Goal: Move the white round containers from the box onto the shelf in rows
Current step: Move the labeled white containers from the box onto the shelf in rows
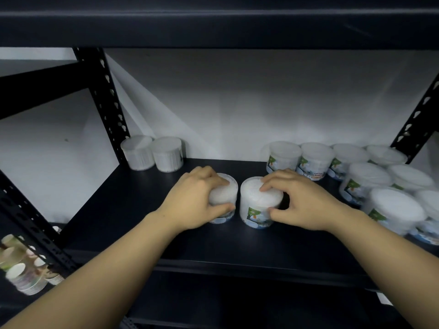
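Two white round containers stand side by side in the middle of the dark shelf board [123, 210]. My left hand [194, 200] grips the left container [224, 198] from above. My right hand [301, 200] grips the right container [257, 203], thumb on its side and fingers on the lid. Several more white containers [363, 179] with green labels stand in rows at the right of the shelf. Two others [152, 153] stand at the back left. The box is out of view.
An upper shelf beam [213, 29] hangs low overhead. Perforated black uprights stand at the left [107, 103] and right [418, 115]. Stacked paper cups [23, 271] lie on a neighbouring shelf at the lower left. A white wall closes the back.
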`<control>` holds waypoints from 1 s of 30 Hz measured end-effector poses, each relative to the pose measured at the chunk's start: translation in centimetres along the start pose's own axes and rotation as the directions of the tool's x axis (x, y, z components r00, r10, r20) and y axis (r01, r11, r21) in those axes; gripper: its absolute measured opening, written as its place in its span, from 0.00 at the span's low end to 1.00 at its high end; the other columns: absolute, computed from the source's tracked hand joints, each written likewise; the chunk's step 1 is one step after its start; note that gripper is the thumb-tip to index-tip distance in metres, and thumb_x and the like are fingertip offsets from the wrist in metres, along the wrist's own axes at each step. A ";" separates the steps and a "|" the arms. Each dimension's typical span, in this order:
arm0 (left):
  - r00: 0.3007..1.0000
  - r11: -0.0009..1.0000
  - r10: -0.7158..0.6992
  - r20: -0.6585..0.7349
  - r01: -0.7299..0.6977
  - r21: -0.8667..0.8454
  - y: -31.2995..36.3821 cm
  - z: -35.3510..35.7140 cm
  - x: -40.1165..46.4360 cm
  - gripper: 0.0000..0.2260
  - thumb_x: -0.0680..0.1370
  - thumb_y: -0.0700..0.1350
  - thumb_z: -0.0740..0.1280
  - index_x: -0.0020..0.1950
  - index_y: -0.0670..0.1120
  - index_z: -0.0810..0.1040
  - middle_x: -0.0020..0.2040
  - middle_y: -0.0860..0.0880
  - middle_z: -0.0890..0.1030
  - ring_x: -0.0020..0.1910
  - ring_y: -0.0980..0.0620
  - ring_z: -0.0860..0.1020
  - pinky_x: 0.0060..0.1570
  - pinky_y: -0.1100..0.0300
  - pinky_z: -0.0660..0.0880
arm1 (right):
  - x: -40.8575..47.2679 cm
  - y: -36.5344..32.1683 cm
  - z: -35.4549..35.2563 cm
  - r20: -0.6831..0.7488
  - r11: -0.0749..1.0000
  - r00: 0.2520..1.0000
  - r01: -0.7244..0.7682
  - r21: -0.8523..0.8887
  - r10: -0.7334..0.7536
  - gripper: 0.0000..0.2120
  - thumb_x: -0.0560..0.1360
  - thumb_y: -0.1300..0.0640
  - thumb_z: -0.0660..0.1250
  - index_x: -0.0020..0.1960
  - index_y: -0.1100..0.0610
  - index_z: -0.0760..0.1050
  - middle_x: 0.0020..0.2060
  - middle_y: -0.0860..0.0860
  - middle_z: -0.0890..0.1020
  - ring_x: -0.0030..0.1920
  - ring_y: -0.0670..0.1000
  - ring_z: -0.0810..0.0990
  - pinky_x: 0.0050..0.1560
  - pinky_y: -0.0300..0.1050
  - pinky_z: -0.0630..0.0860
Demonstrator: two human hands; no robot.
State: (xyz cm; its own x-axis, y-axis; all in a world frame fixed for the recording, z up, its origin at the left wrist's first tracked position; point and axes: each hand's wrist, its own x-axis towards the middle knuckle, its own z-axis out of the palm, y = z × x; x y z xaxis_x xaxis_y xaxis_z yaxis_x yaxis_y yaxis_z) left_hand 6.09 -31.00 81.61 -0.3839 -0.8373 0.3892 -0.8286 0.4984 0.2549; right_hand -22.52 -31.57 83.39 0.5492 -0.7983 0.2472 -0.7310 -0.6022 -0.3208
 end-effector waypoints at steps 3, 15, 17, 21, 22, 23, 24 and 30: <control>1.000 0.997 -0.006 -0.026 0.008 0.078 0.1 0.8 0.1 0.24 0.70 0.67 0.66 0.60 0.54 0.82 0.51 0.55 0.77 0.52 0.51 0.74 0.54 0.48 0.74 | -0.2 0.1 0.2 0.017 1.000 1.000 -0.007 -0.006 0.007 0.23 0.68 0.49 0.75 0.63 0.49 0.80 0.62 0.41 0.78 0.65 0.41 0.73 0.66 0.29 0.65; 0.995 0.989 0.078 0.063 -0.069 -0.133 -1.1 -0.5 0.3 0.20 0.70 0.53 0.74 0.62 0.55 0.81 0.59 0.60 0.78 0.61 0.59 0.74 0.63 0.60 0.72 | 0.1 -0.3 1.2 -0.075 0.997 0.995 -0.071 -0.030 0.069 0.26 0.67 0.34 0.70 0.60 0.46 0.79 0.50 0.42 0.74 0.54 0.45 0.70 0.59 0.46 0.71; 0.999 0.996 0.039 0.013 -0.037 -0.082 -0.5 0.1 0.3 0.24 0.70 0.62 0.73 0.63 0.55 0.81 0.57 0.58 0.77 0.58 0.55 0.74 0.60 0.57 0.73 | 0.0 0.1 0.7 -0.032 0.998 0.997 -0.065 0.023 0.066 0.24 0.66 0.43 0.71 0.62 0.45 0.78 0.54 0.40 0.74 0.57 0.44 0.71 0.63 0.45 0.70; 1.000 1.000 0.020 -0.016 -0.021 -0.024 -0.3 0.8 0.3 0.24 0.70 0.65 0.71 0.61 0.55 0.82 0.54 0.56 0.77 0.53 0.52 0.73 0.55 0.52 0.74 | -0.1 1.1 0.1 0.019 0.996 0.999 -0.051 0.071 0.050 0.23 0.67 0.49 0.73 0.62 0.46 0.79 0.60 0.38 0.77 0.63 0.40 0.73 0.67 0.40 0.69; 1.000 0.999 0.021 -0.014 -0.021 -0.035 -0.4 0.8 0.3 0.23 0.70 0.64 0.72 0.61 0.54 0.82 0.54 0.57 0.77 0.53 0.52 0.73 0.55 0.52 0.74 | -0.2 1.1 0.1 0.014 0.996 0.999 -0.045 0.074 0.044 0.22 0.68 0.49 0.75 0.61 0.47 0.80 0.60 0.38 0.77 0.63 0.39 0.73 0.67 0.39 0.69; 1.000 0.998 0.022 -0.007 -0.022 -0.053 -0.5 0.8 0.3 0.22 0.70 0.62 0.72 0.61 0.54 0.82 0.54 0.58 0.77 0.53 0.54 0.73 0.55 0.53 0.74 | -0.2 1.2 0.2 0.006 0.996 0.999 -0.040 0.074 0.040 0.21 0.68 0.48 0.76 0.60 0.48 0.81 0.60 0.38 0.78 0.63 0.38 0.73 0.67 0.38 0.69; 1.000 0.997 0.028 0.004 -0.028 -0.072 -0.7 0.8 0.3 0.22 0.70 0.61 0.73 0.61 0.54 0.82 0.54 0.59 0.77 0.54 0.55 0.73 0.56 0.55 0.74 | -0.3 1.1 0.2 0.000 0.996 0.999 -0.044 0.073 0.044 0.21 0.69 0.45 0.77 0.60 0.47 0.81 0.60 0.38 0.78 0.63 0.38 0.74 0.67 0.37 0.69; 0.995 0.990 0.081 0.058 -0.074 -0.118 -0.9 0.4 1.0 0.20 0.68 0.58 0.73 0.59 0.56 0.82 0.56 0.60 0.79 0.56 0.59 0.75 0.58 0.59 0.74 | -0.8 1.3 0.4 -0.034 0.992 0.993 -0.109 0.070 0.112 0.23 0.68 0.38 0.77 0.59 0.47 0.81 0.61 0.40 0.78 0.62 0.40 0.75 0.65 0.34 0.67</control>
State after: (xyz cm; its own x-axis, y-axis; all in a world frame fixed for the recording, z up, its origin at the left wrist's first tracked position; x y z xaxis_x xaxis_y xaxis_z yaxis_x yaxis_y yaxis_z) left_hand 6.26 -32.39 81.46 -0.4729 -0.8055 0.3570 -0.7441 0.5821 0.3277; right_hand -23.70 -31.72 82.42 0.4500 -0.8600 0.2408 -0.7566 -0.5104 -0.4088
